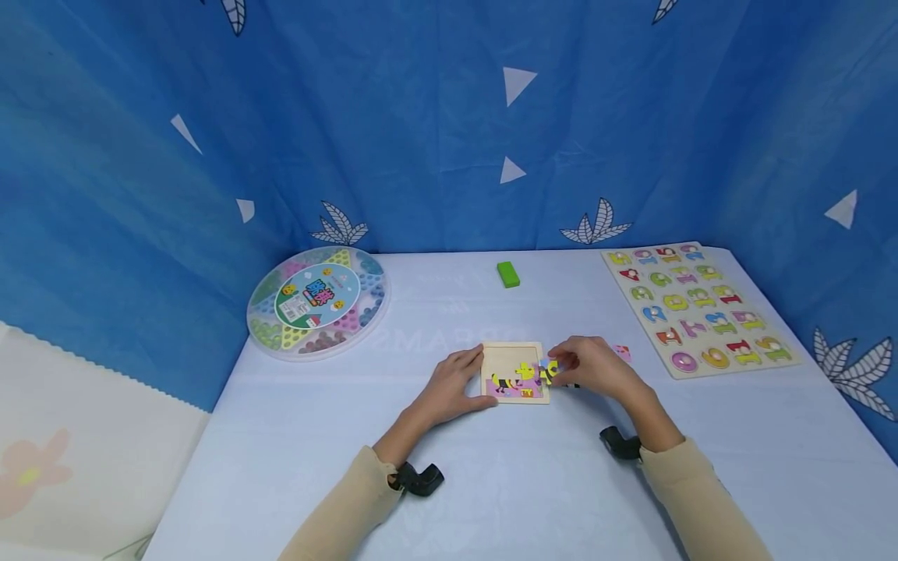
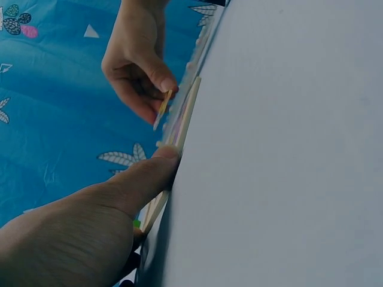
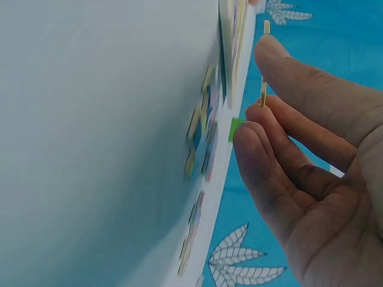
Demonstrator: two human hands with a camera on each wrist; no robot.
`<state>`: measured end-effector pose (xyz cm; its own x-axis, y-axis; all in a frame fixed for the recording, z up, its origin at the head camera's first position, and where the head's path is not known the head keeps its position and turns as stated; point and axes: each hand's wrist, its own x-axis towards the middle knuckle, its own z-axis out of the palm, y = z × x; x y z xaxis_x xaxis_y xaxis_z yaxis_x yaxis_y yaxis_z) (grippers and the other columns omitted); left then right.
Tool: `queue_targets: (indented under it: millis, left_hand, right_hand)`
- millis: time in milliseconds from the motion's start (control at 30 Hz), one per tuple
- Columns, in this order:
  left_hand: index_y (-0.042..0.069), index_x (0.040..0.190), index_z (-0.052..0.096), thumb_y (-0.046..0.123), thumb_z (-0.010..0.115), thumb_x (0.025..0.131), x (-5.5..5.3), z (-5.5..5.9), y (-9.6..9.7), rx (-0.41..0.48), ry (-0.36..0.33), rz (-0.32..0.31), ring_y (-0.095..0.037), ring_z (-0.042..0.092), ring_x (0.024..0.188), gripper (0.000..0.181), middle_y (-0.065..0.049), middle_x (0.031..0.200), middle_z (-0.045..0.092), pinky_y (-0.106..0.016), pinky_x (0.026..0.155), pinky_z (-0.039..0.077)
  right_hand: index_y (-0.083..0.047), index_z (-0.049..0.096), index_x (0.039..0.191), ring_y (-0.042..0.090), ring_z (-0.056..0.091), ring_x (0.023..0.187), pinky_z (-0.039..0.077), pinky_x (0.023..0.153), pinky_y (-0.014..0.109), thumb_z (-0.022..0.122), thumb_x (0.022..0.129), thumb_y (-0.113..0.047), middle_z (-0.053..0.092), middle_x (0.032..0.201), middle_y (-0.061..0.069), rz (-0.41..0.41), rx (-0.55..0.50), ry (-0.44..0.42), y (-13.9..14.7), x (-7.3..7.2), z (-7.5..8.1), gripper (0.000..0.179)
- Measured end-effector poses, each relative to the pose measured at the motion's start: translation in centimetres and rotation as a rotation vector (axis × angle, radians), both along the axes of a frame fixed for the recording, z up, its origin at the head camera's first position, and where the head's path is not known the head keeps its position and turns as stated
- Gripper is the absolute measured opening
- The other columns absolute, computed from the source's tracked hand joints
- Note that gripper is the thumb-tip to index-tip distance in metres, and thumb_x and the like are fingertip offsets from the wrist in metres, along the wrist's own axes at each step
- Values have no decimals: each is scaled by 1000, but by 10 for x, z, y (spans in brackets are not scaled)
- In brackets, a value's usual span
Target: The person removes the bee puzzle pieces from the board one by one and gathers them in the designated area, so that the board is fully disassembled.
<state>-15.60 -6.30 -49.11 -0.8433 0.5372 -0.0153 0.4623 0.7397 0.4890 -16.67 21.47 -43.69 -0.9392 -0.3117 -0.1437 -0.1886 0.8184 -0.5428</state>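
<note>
A small square wooden jigsaw board [image 1: 510, 354] lies on the table, its lower part filled with pink and yellow pieces showing a bee. My left hand [image 1: 452, 386] grips the board's left side, fingers at the upper left corner and thumb [image 2: 157, 170] along the lower edge. Between thumb and fingertips my right hand [image 1: 596, 366] pinches a thin jigsaw piece [image 1: 549, 371] with a yellow and black bee, just above the board's right edge. Loose jigsaw pieces [image 3: 200, 131] lie on the table under the right hand, mostly hidden from the head view.
A pink piece [image 1: 623, 353] lies right of the right hand. Behind the board is a green block [image 1: 508, 274]. A round boxed game [image 1: 319, 300] lies at the back left, a number puzzle board [image 1: 694, 312] at the right. A blue curtain [image 1: 435, 125] hangs behind the table.
</note>
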Motion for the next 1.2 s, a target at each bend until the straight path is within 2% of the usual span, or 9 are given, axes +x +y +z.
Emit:
queue_targets:
  millis: [567,733,967,1200]
  left_hand:
    - [5,152,32,52,67,87,0,-1,-1,25,-12,10,-29,28,146,88,-5,162,27,-51,115,28]
    - [5,152,31,53,67,87,-1,-1,-1,21,-18,9,-28,27,147,88,-4,162,25,-50,116,27]
    - [5,152,31,52,67,87,-2,-3,-1,22,-20,7,-28,27,147,88,-4,162,25,-50,116,27]
    - [6,152,31,53,67,87,-1,-2,0,16,-13,8,-27,28,147,88,-4,162,25,-50,116,28]
  right_hand:
    - [-2,71,114,16,53,79,48,68,24,84,75,-15,66,89,3,-46,23,13,40,12,-4,43]
    - [-2,71,112,16,53,79,48,69,25,84,75,-17,66,89,3,-50,29,7,50,14,-6,42]
    - [-2,70,114,18,54,83,50,75,31,83,76,-15,67,94,5,-96,36,-24,59,17,-8,42]
    - [-1,70,113,18,55,83,51,75,31,83,75,-13,66,94,6,-101,39,-21,64,17,-10,42]
